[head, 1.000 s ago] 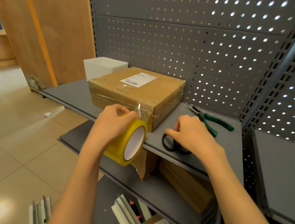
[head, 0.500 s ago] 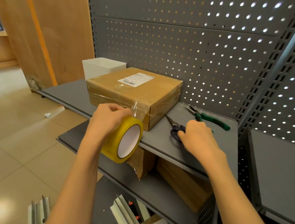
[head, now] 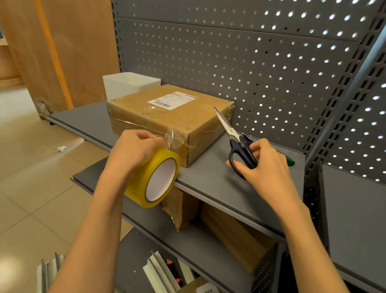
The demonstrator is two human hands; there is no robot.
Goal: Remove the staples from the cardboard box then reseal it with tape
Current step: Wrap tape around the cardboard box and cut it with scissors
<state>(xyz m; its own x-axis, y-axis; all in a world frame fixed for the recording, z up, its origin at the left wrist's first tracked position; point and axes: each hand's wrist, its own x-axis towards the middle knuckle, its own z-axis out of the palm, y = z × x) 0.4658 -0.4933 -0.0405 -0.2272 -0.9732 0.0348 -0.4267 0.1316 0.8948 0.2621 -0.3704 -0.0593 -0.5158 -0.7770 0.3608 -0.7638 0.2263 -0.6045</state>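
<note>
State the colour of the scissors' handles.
Black, on the scissors gripped by the right hand; head view.

Box (head: 166, 118) on shelf (head: 219, 183) — scissors (head: 238, 143) right

Pliers (head: 289, 161) — mostly behind right hand (head: 268, 168)

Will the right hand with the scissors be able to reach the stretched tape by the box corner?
Probably yes. The right hand holds the scissors lifted, and nothing lies between them and the tape strip.
</note>
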